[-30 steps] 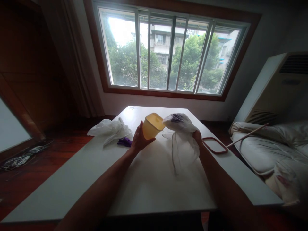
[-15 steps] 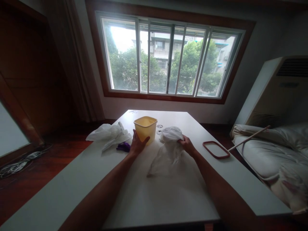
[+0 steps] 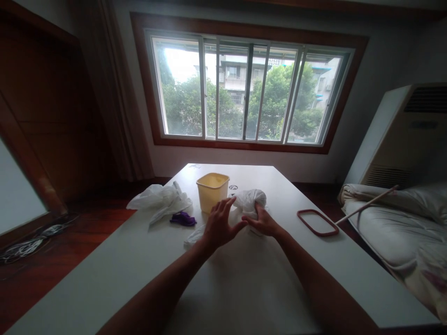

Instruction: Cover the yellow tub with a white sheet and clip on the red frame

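In my right hand (image 3: 263, 221) is a bunched white plastic bag (image 3: 249, 200), gripped from its right side over the table. My left hand (image 3: 221, 225) has its fingers spread and thumb apart, reaching toward the bag; nothing is held in it. A pale end of plastic shows under my left wrist. Just behind the left fingers stands a yellow square-rimmed bin (image 3: 211, 193), upright with its mouth facing up. To its left lie a small purple bundle (image 3: 183, 218) and another crumpled white plastic bag (image 3: 160, 200).
The white table (image 3: 279, 274) stretches toward the window (image 3: 244, 93). A reddish-brown rounded frame (image 3: 318, 235) lies near its right edge, beside a pale stick (image 3: 366, 204) that rests across a cushioned couch (image 3: 387, 232). Cables (image 3: 31, 242) lie on the floor at left.
My left hand has let go of the yellow bin and moved right, toward the bag. The bag in my right hand is more gathered, its loose end now lying leftward.
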The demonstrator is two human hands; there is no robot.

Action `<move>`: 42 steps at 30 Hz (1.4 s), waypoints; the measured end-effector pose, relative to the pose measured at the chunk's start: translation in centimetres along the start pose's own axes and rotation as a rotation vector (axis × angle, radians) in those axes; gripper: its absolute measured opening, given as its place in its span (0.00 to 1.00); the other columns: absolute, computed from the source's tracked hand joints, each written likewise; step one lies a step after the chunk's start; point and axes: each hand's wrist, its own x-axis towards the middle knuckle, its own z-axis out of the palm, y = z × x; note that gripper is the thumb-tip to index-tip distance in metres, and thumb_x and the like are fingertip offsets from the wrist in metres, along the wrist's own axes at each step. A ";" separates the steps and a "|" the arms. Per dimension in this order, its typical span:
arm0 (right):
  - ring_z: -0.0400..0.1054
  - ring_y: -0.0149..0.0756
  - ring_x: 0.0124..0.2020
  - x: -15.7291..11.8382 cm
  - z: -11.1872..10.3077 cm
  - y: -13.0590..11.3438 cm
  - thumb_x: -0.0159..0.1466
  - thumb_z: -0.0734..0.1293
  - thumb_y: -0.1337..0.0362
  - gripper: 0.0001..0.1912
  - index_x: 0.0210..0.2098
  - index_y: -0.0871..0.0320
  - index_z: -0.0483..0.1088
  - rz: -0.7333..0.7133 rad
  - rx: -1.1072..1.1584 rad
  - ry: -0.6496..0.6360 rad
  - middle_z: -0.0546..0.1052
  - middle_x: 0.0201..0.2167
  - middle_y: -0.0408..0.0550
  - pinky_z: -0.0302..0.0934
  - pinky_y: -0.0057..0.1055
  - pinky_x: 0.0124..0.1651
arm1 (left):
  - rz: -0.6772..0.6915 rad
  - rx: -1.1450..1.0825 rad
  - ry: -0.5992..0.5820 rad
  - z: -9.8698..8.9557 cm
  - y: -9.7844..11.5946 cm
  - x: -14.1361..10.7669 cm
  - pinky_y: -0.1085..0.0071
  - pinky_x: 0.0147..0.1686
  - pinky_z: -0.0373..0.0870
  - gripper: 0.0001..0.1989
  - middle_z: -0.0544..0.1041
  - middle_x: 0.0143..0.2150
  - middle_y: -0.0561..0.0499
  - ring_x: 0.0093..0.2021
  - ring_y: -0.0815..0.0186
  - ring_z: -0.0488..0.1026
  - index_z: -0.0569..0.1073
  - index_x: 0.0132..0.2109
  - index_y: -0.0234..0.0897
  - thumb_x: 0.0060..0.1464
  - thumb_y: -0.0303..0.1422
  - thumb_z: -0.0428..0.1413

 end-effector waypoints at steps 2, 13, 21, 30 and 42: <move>0.67 0.51 0.59 0.0 0.3 -0.7 0.63 0.68 0.46 0.36 0.64 0.58 0.61 0.000 0.007 -0.038 0.70 0.60 0.57 0.61 0.46 0.62 | -0.003 -0.051 -0.095 1.1 0.7 -0.4 0.46 0.61 0.66 0.47 0.62 0.68 0.37 0.66 0.45 0.62 0.53 0.70 0.42 0.49 0.53 0.62; 0.73 0.52 0.47 0.3 -0.7 0.2 0.49 0.78 0.55 0.35 0.54 0.58 0.70 0.021 -0.065 -0.185 0.79 0.46 0.52 0.68 0.45 0.53 | -0.158 -0.182 -0.299 4.5 -1.0 -0.8 0.55 0.55 0.73 0.37 0.67 0.65 0.38 0.61 0.51 0.70 0.55 0.70 0.38 0.54 0.30 0.54; 0.75 0.54 0.43 1.2 -3.5 2.9 0.52 0.75 0.60 0.20 0.43 0.58 0.74 0.181 -0.465 -0.052 0.80 0.42 0.58 0.67 0.41 0.44 | -0.245 0.064 -0.341 2.5 -3.4 0.7 0.58 0.48 0.74 0.27 0.78 0.52 0.38 0.50 0.54 0.78 0.67 0.60 0.36 0.55 0.19 0.43; 0.75 0.48 0.41 1.9 -5.2 3.4 0.56 0.63 0.74 0.15 0.42 0.63 0.73 0.313 -0.946 0.139 0.79 0.38 0.61 0.63 0.34 0.40 | -0.236 0.314 -0.436 0.6 -2.8 1.8 0.58 0.41 0.74 0.16 0.81 0.44 0.40 0.41 0.52 0.80 0.72 0.53 0.39 0.64 0.33 0.44; 0.73 0.46 0.47 0.4 -6.9 -1.3 0.61 0.68 0.55 0.21 0.49 0.61 0.74 0.337 -0.489 -0.168 0.79 0.47 0.56 0.64 0.32 0.46 | -0.269 0.418 -0.667 1.5 -1.9 1.6 0.58 0.43 0.73 0.11 0.80 0.42 0.33 0.46 0.47 0.79 0.78 0.43 0.30 0.57 0.30 0.53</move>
